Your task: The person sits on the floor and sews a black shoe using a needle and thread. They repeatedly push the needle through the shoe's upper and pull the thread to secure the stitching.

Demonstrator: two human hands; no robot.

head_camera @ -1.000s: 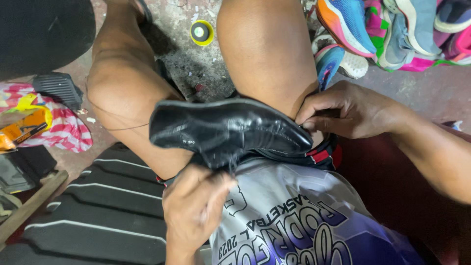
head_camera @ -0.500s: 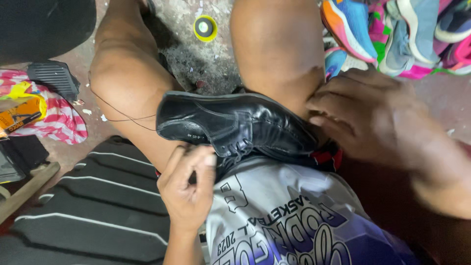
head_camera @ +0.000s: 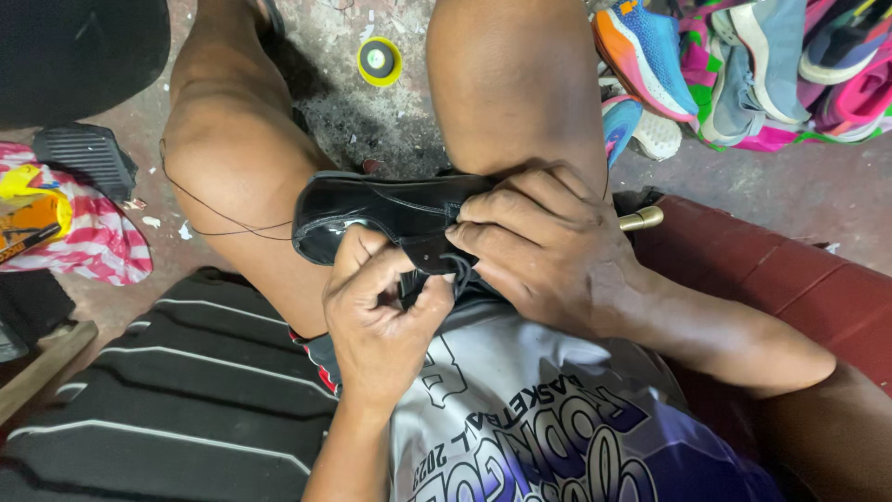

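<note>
Sitting low, person viewed from above, bare knees apart over a stained concrete floor (head_camera: 372, 130). Largest item: a black ribbed rubber mat (head_camera: 158, 390) at the lower left, under the left thigh. A dark red bench (head_camera: 790, 279) runs along the right side beneath the right forearm. A heap of bright sports shoes (head_camera: 743, 74) lies on the floor at the upper right corner. A red-and-white striped cloth (head_camera: 93, 242) sits at the left edge of the floor, with a small black ribbed pad (head_camera: 84, 158) just above it.

A glossy black leather shoe (head_camera: 372, 209) lies across the lap between the knees, toe pointing left, touching the left thigh. Right hand (head_camera: 548, 246) closed over the shoe's rear half, fingers curled on the upper. Left hand (head_camera: 381, 316) below the shoe, thumb and fingertips pinched together at its near edge; what they pinch cannot be made out. A thin dark thread (head_camera: 223, 223) trails over the left knee. A brass-coloured tip (head_camera: 643, 219) shows just beside the right hand. A yellow tape roll (head_camera: 378, 60) rests on the floor between the knees.
</note>
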